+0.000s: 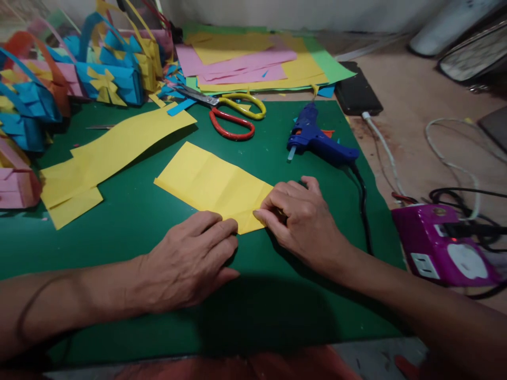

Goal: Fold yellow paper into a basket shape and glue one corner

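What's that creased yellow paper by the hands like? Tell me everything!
The yellow paper is a long, thin-looking strip with creases across it and a fold line along its near edge. It lies mostly opened out on the green surface, slanting from upper left to lower right. The left hand touches its near edge; the right hand touches its right end, partly hiding it.

Creased yellow sheet [214, 177], one, centre; scissors [215, 101], one pair, upper centre; glue gun [312, 134] and phone [358, 89], one each, upper right; socket box [420, 232], one, right.
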`<state>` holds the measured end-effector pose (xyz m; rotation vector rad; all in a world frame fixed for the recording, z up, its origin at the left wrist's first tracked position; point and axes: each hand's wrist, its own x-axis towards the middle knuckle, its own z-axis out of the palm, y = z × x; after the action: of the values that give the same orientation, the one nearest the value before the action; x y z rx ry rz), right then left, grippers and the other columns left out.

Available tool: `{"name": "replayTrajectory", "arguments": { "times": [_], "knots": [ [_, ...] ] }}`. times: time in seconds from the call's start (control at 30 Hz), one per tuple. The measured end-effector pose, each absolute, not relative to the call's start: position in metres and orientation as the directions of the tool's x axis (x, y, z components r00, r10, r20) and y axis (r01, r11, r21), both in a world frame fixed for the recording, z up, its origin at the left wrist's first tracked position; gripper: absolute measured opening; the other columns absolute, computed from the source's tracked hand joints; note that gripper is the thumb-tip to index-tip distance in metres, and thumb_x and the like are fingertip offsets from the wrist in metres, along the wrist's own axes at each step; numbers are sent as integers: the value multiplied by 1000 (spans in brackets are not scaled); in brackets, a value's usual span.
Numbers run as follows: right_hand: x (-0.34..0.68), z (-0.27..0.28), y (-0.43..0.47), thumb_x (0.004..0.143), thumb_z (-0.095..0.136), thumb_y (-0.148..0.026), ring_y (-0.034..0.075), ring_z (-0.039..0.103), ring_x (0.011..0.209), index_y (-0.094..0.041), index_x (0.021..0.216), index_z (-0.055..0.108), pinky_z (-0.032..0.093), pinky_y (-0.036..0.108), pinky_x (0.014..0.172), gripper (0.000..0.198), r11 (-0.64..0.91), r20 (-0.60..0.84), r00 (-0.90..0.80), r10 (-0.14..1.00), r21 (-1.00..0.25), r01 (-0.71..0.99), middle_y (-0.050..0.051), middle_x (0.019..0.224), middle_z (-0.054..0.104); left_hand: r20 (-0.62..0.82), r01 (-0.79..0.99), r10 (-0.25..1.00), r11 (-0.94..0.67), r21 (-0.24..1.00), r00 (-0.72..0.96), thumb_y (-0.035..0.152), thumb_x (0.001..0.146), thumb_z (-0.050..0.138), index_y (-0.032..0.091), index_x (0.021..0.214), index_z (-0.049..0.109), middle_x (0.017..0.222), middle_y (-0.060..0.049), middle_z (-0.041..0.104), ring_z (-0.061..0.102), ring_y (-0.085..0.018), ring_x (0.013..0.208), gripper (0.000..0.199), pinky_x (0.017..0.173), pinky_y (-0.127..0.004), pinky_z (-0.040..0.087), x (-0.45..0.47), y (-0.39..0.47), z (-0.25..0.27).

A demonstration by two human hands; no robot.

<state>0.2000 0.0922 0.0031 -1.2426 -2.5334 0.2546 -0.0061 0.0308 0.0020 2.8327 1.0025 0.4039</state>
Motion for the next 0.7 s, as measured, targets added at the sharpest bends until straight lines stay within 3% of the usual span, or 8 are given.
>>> {"name": "replayTrajectory", "arguments": {
  "times": [0.13, 0.23, 0.4, 0.5, 0.63, 0.7],
  "knots": [
    [201, 6, 92, 83, 54, -22, 14, 43, 65, -18, 63, 49, 24, 36, 77, 21, 602, 166, -581, 797, -293, 743, -1, 65, 51, 87, 641, 653, -756, 130, 753, 47, 88, 47, 10, 127, 42, 115, -12, 53, 46, -27, 92, 54, 76, -40, 40, -4, 32, 5],
    [201, 6, 94, 82, 55, -24, 15, 45, 67, -18, 64, 49, 24, 35, 77, 19, 585, 157, -566, 809, -310, 750, -1, 67, 54, 50, 622, 630, -774, 118, 775, 52, 88, 44, 10, 126, 44, 115, -12, 54, 46, -27, 93, 57, 77, -41, 39, -2, 33, 7],
    [203, 4, 100, 83, 53, -22, 16, 48, 69, -18, 68, 53, 25, 36, 77, 15, 595, 184, -566, 804, -259, 761, 1, 69, 58, 69, 565, 566, -824, 43, 821, 57, 90, 34, 8, 127, 45, 141, -13, 39, 30, -34, 124, 63, 90, -44, 34, -2, 35, 5],
    [208, 6, 97, 85, 47, -17, 16, 49, 70, -16, 74, 58, 28, 38, 82, 15, 656, 236, -619, 749, -129, 744, 3, 71, 60, 81, 553, 555, -832, 44, 828, 58, 91, 30, 8, 129, 44, 143, -12, 38, 23, -36, 131, 64, 99, -50, 27, -3, 35, 2],
    [214, 12, 74, 90, 35, -10, 18, 49, 75, -16, 87, 64, 26, 46, 93, 30, 789, 335, -774, 537, 124, 602, 5, 76, 61, 112, 562, 566, -824, 72, 817, 58, 91, 30, 7, 130, 43, 142, -14, 40, 28, -37, 129, 65, 100, -53, 27, -4, 34, -3],
    [215, 14, 62, 91, 32, -11, 20, 49, 79, -14, 95, 65, 25, 49, 94, 33, 820, 309, -835, 454, 221, 528, 6, 78, 61, 126, 565, 570, -821, 80, 812, 58, 90, 31, 7, 130, 42, 141, -15, 41, 30, -37, 128, 66, 100, -53, 28, -4, 34, -4]
  ]
}}
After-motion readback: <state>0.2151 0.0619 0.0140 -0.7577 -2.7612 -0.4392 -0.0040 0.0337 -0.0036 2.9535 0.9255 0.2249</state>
